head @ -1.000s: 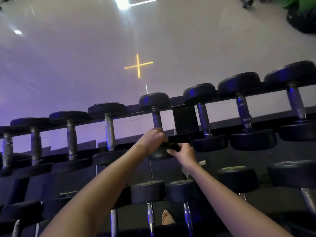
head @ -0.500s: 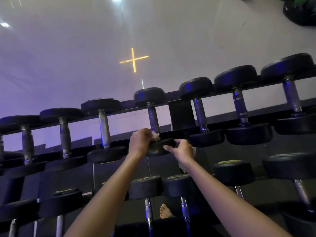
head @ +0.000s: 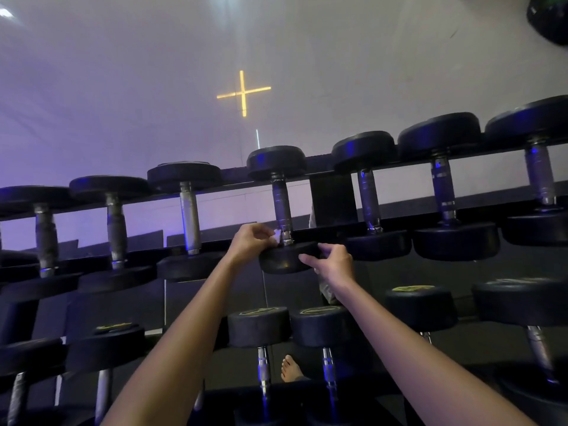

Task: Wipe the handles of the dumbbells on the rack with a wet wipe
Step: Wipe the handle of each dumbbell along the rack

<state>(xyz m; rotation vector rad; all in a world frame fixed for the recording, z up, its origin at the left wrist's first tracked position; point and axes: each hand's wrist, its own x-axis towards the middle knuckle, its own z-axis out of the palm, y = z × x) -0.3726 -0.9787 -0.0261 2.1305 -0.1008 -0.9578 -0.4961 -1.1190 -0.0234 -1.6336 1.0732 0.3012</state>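
The wet wipe (head: 280, 237) shows as a small white scrap at the bottom of the handle (head: 282, 207) of the dumbbell (head: 285, 261) in the middle of the upper row, right where the steel meets the near head. From my end, the left hand (head: 253, 241) pinches it, its fingers curled in and bunched against the base of the handle, just above that head. The right hand (head: 333, 265) grips the same head from the other side, with the thumb lying across its front face and the fingers hooked over its upper rim.

The dumbbell lies across the black rack (head: 333, 195), its far head on the back rail and its near head on the front one. Neighbouring dumbbells (head: 189, 216) sit the same way on both sides of it. Those on the left have dull grey handles; those on the right catch a blue sheen.

Below, I see a lower row of dumbbells (head: 259, 325) with yellow marks on their heads. A bare foot (head: 290, 368) shows on the floor between two of their handles. Behind the rack, a yellow cross (head: 243, 93) glows on the pale, purple-lit wall (head: 123, 103).
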